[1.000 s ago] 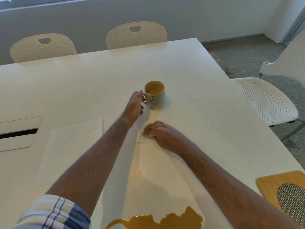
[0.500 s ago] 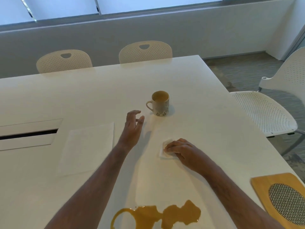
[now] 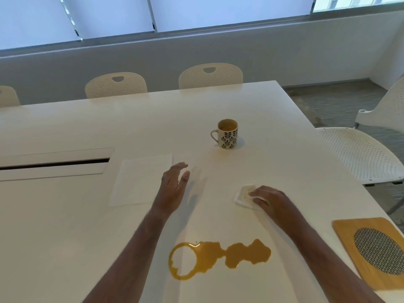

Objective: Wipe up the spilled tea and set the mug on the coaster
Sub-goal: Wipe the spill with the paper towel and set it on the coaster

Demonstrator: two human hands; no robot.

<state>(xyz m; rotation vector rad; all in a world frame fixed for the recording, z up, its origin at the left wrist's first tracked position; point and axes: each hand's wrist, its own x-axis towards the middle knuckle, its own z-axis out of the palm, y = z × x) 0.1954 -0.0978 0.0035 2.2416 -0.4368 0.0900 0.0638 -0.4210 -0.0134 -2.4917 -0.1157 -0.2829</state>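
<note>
A cream mug (image 3: pixel 227 134) with a dark leaf pattern stands upright mid-table, tea inside, handle to the left. A brown tea spill (image 3: pixel 220 256) with a ring at its left end lies near the table's front. My right hand (image 3: pixel 270 201) rests on a small folded white napkin (image 3: pixel 244 194), fingers curled over it, above and right of the spill. My left hand (image 3: pixel 173 185) hovers with loose fingers, holding nothing, well short of the mug. The wooden coaster (image 3: pixel 371 250) with a woven round centre lies at the front right edge.
A flat white paper sheet (image 3: pixel 140 182) lies left of my left hand. A cable slot (image 3: pixel 54 164) is set into the white table (image 3: pixel 65 237) at the left. White perforated chairs (image 3: pixel 211 76) stand behind the table and one chair (image 3: pixel 360 154) at the right.
My left hand let go of the mug and drew back toward me. My right hand slid right and nearer with the napkin. The view tilted up, showing the whole spill.
</note>
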